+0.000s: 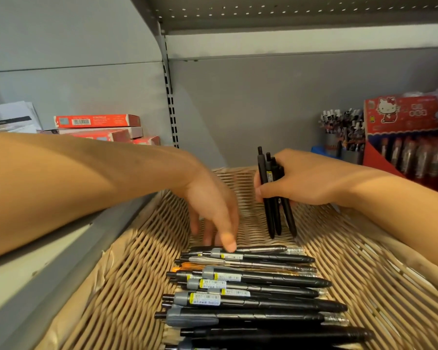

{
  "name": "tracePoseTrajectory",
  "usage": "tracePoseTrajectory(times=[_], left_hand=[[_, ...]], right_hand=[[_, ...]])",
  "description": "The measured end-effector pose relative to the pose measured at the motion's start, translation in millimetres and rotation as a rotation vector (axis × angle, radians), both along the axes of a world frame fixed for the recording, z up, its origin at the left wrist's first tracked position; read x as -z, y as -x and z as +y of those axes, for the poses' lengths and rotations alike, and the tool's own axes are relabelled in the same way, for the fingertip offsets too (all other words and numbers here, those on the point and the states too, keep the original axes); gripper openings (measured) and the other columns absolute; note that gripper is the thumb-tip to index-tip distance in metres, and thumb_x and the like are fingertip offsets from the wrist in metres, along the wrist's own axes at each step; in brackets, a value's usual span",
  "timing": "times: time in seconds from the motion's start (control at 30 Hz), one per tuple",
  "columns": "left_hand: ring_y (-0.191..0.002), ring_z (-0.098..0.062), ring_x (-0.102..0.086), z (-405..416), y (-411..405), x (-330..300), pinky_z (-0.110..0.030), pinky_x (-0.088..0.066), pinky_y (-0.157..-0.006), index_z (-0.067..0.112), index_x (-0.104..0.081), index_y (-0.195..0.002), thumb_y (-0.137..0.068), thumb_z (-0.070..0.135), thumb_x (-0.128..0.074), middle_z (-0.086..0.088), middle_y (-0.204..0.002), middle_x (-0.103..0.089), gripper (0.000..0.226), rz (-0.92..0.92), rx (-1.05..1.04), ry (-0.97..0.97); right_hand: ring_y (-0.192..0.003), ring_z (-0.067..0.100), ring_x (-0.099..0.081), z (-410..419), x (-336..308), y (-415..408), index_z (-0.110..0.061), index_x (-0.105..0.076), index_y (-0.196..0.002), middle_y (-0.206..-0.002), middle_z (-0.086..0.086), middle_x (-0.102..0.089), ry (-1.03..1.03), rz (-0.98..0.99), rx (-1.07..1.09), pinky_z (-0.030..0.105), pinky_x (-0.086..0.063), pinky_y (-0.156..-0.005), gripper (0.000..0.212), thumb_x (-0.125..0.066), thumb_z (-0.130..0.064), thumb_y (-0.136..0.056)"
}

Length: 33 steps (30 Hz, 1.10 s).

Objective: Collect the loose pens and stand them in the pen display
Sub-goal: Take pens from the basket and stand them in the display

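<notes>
While gathering goes on over the basket (127, 286), holding a bundle (276, 198) of black pens upright in the right hand (299, 183), fingers and thumb curled round the barrels, tips pointing down and hanging just above the weave. Reaching down with the left hand (213, 213), fingers spread and relaxed, gripping nothing yet; thumb tip touching, or all but touching, the farthest pen (250, 249) of the loose pile (250, 294). Hard to tell through motion blur whether the other fingertips meet the weave or a pen. Lying flat in the basket bottom, stacked side by side, long axes running left to right across the view, clip ends to the left and tips to the right. Sitting directly under and just nearer than the left hand, so clearly the closer of the two for the pick; right hand off to the far right of the pile, already full. Judging the next step as a pinch across a barrel, at right angles to its length, then a turn to upright to join the bundle. Standing well apart at far right on the shelf, the red display (400, 117) with pens upright in its front; a cup of pens (339, 132) just left of it.
</notes>
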<state>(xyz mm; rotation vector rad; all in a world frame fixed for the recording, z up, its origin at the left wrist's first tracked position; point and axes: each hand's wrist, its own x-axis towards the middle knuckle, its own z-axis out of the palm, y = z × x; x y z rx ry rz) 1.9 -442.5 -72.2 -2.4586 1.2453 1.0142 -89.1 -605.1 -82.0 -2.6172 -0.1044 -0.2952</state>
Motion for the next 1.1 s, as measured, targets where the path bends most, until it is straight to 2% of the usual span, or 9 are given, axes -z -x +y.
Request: tracePoseTrajectory(times=[0.17, 0.27, 0.33, 0.43, 0.5, 0.67, 0.87, 0.97, 1.1], left_hand=[[-0.081, -0.01, -0.063, -10.7, 10.7, 4.8, -0.038, -0.055, -0.085, 0.012, -0.065, -0.104, -0.092, 0.032, -0.067, 0.011, -0.074, -0.065, 0.024, -0.169, 0.152, -0.123], [-0.073, -0.006, -0.058, -9.3, 7.9, 3.8, -0.026, -0.048, -0.075, 0.001, -0.066, -0.108, -0.092, 0.031, -0.067, 0.008, -0.074, -0.065, 0.034, -0.213, 0.148, -0.043], [-0.072, 0.0, -0.06, -4.9, 2.8, -2.2, -0.022, -0.05, -0.075, 0.009, -0.069, -0.107, -0.092, 0.033, -0.068, 0.011, -0.077, -0.067, 0.028, -0.227, 0.109, 0.031], [-0.072, 0.004, -0.063, 1.9, -8.4, -8.2, -0.036, -0.058, -0.088, 0.029, -0.07, -0.094, -0.09, 0.034, -0.072, 0.019, -0.075, -0.07, 0.007, -0.202, 0.05, 0.138], [-0.07, 0.007, -0.064, 5.6, -13.9, -9.0, -0.039, -0.059, -0.089, 0.036, -0.068, -0.087, -0.086, 0.032, -0.076, 0.025, -0.07, -0.069, 0.008, -0.164, 0.009, 0.196], [-0.074, -0.004, -0.065, 7.6, -18.9, -11.5, -0.027, -0.056, -0.073, 0.033, -0.072, -0.09, -0.086, 0.017, -0.076, 0.008, -0.078, -0.073, 0.017, -0.141, -0.042, 0.374], [-0.066, -0.009, -0.067, -0.4, -12.9, -13.8, -0.023, -0.058, -0.064, 0.017, -0.064, -0.103, -0.082, 0.004, -0.078, -0.008, -0.085, -0.069, 0.029, -0.074, -0.218, 0.853], [-0.07, -0.016, -0.071, -3.9, -4.7, -12.7, -0.026, -0.061, -0.066, 0.015, -0.056, -0.106, -0.08, -0.002, -0.078, -0.015, -0.087, -0.071, 0.038, 0.005, -0.241, 0.953], [-0.078, -0.022, -0.074, -2.7, 1.7, -11.7, -0.033, -0.063, -0.073, 0.012, -0.054, -0.104, -0.079, -0.009, -0.076, -0.022, -0.106, -0.067, 0.039, 0.059, -0.276, 1.02]], right_hand=[[-0.074, 0.007, -0.072, 0.4, 1.8, 0.0, -0.029, -0.071, -0.091, -0.083, -0.01, -0.076, 0.091, 0.057, -0.037, 0.035, -0.058, -0.08, 0.013, -0.074, -0.041, -0.088], [-0.073, 0.01, -0.073, 0.4, 1.5, -0.8, -0.027, -0.071, -0.094, -0.083, -0.008, -0.077, 0.142, 0.089, -0.051, 0.036, -0.06, -0.077, 0.016, -0.072, -0.042, -0.089], [-0.072, 0.011, -0.073, 0.8, 1.5, -0.4, -0.025, -0.071, -0.094, -0.083, -0.006, -0.077, 0.125, 0.1, -0.069, 0.034, -0.061, -0.074, 0.014, -0.072, -0.038, -0.089], [-0.068, 0.007, -0.072, 0.8, 1.6, -1.0, -0.026, -0.071, -0.092, -0.081, -0.007, -0.077, 0.088, 0.098, -0.079, 0.021, -0.055, -0.06, 0.008, -0.072, -0.033, -0.089], [-0.069, 0.006, -0.072, 1.1, 1.2, -1.2, -0.026, -0.07, -0.085, -0.078, -0.011, -0.076, 0.062, 0.094, -0.084, 0.021, -0.053, -0.062, 0.005, -0.071, -0.029, -0.089], [-0.079, 0.008, -0.075, 2.9, 0.2, 0.0, -0.025, -0.07, -0.094, -0.084, -0.01, -0.079, 0.019, 0.13, -0.084, 0.037, -0.06, -0.086, 0.004, -0.069, -0.028, -0.092], [-0.06, -0.002, -0.067, 3.2, 0.1, -2.4, -0.029, -0.067, -0.089, -0.073, -0.01, -0.073, -0.013, 0.063, -0.055, 0.012, -0.047, -0.049, 0.009, -0.074, -0.035, -0.09], [-0.061, -0.003, -0.068, 2.8, 1.1, -3.0, -0.027, -0.068, -0.089, -0.077, -0.007, -0.071, -0.054, 0.074, -0.069, 0.012, -0.05, -0.05, 0.007, -0.074, -0.031, -0.091], [-0.08, 0.01, -0.073, 2.5, 0.6, -2.9, -0.03, -0.068, -0.087, -0.086, -0.004, -0.073, -0.101, 0.07, -0.088, 0.026, -0.063, -0.068, 0.007, -0.075, -0.031, -0.089]])
